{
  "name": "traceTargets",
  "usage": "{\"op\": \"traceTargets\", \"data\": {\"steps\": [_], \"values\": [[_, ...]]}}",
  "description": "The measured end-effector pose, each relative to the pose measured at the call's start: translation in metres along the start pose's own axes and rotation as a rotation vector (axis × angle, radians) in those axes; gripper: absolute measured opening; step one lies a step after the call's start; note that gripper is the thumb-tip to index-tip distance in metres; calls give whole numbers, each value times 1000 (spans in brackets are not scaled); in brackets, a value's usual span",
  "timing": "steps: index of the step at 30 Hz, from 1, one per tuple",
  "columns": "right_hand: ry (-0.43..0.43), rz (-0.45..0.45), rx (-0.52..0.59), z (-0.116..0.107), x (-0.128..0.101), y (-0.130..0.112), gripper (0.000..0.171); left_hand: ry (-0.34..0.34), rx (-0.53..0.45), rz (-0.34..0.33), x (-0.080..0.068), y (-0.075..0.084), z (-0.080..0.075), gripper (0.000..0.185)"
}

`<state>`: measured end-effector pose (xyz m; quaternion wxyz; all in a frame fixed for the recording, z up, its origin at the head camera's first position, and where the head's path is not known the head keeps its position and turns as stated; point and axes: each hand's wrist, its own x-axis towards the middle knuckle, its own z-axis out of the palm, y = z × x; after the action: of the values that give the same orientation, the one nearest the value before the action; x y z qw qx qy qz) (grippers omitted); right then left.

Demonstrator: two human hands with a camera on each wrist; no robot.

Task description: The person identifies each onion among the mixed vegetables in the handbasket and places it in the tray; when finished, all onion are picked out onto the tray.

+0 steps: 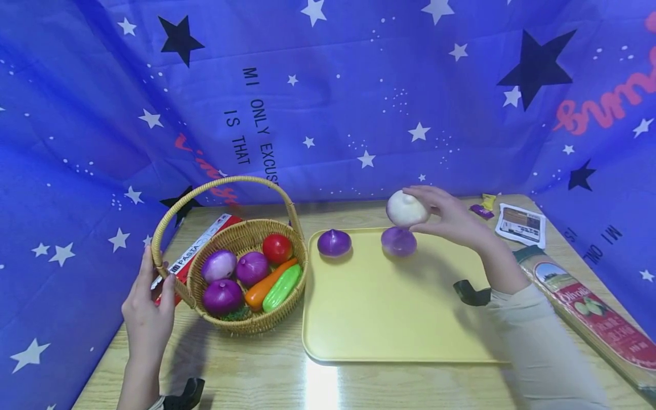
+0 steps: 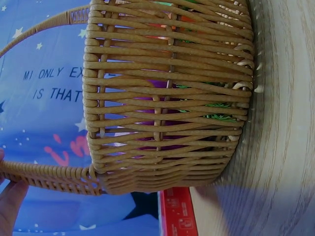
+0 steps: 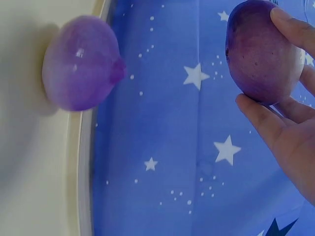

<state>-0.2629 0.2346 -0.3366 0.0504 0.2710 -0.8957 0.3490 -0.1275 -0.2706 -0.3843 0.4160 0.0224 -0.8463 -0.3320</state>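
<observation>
My left hand [image 1: 146, 310] grips the side of the tall arched handle [image 1: 225, 181] of a wicker basket [image 1: 246, 326], thumb on one side and fingers on the other. Several purple onions [image 1: 222, 297], a red tomato [image 1: 277, 249], an orange carrot [image 1: 263, 287] and a green pod-shaped vegetable [image 1: 283, 287] lie in the basket. Raised over the back of a yellow tray [image 1: 389, 319], my right hand [image 1: 451, 219] holds a white and purple onion [image 3: 261, 54] between thumb and fingers. Two other purple onions sit on the tray, one at the left [image 1: 334, 243] and one below the held onion [image 1: 398, 242].
Behind the basket lies a red and white pasta box [image 1: 197, 250]. Right of the tray are a long red-labelled package [image 1: 589, 307], a white packet [image 1: 521, 224] and small purple and yellow wrapped pieces [image 1: 483, 208]. A blue star-printed cloth [image 1: 359, 102] hangs around the table.
</observation>
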Motion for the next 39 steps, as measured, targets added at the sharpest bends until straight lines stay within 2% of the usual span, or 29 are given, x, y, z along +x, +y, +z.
{"op": "traceTargets", "data": {"steps": [3, 10, 19, 30, 39], "values": [[21, 5, -6, -3, -3, 4, 70, -2, 2, -5, 0, 0, 0, 73], [63, 100, 22, -9, -14, 21, 73, 4, -1, 5, 0, 0, -1, 73], [88, 148, 62, -13, -28, 42, 73, 13, -7, 25, -1, 0, -1, 73], [121, 174, 58, -14, -40, 62, 72, 9, -12, 17, -1, -1, 0, 72], [109, 196, 59, -12, -52, 82, 74, 11, 1, 15, -1, -1, 0, 72]]}}
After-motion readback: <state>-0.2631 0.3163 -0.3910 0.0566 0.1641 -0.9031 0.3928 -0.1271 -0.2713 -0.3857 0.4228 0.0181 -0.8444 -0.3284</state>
